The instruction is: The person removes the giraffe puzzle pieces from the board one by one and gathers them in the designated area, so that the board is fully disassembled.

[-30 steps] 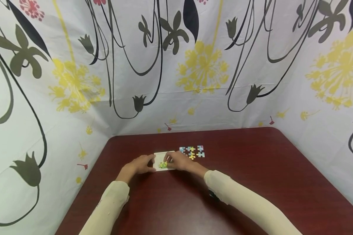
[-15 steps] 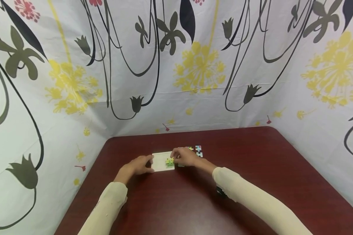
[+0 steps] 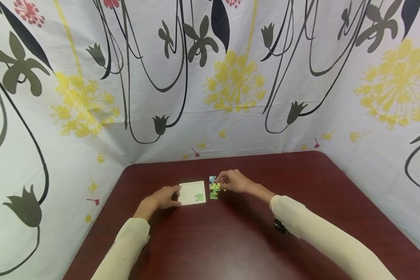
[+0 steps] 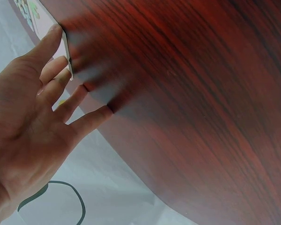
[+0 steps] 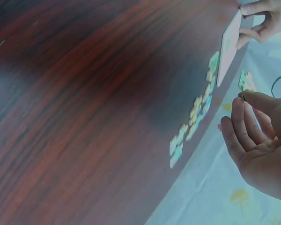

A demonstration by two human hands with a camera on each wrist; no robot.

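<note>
A white puzzle tray (image 3: 187, 191) lies on the table with one green jigsaw piece (image 3: 199, 197) near its front right corner. My left hand (image 3: 163, 197) holds the tray's left edge, thumb and fingers spread along it. In the left wrist view that hand (image 4: 40, 93) touches the edge with thumb and index finger, the other fingers extended. My right hand (image 3: 237, 181) pinches a yellow-green jigsaw piece (image 3: 216, 187) between thumb and fingertips, above the loose pieces. The right wrist view shows this held piece (image 5: 246, 80) raised off the table, the remaining fingers loosely bent.
Several loose jigsaw pieces (image 5: 195, 112) lie right of the tray, partly hidden by my right hand in the head view. A blue piece (image 3: 212, 179) and a green one (image 3: 214, 195) show there. The dark red table (image 3: 210, 237) meets patterned white cloth (image 3: 182, 149) behind.
My right hand has moved right from over the tray to over the loose pieces, carrying the pinched piece. A green piece now shows in the tray. The left hand stays at the tray's edge.
</note>
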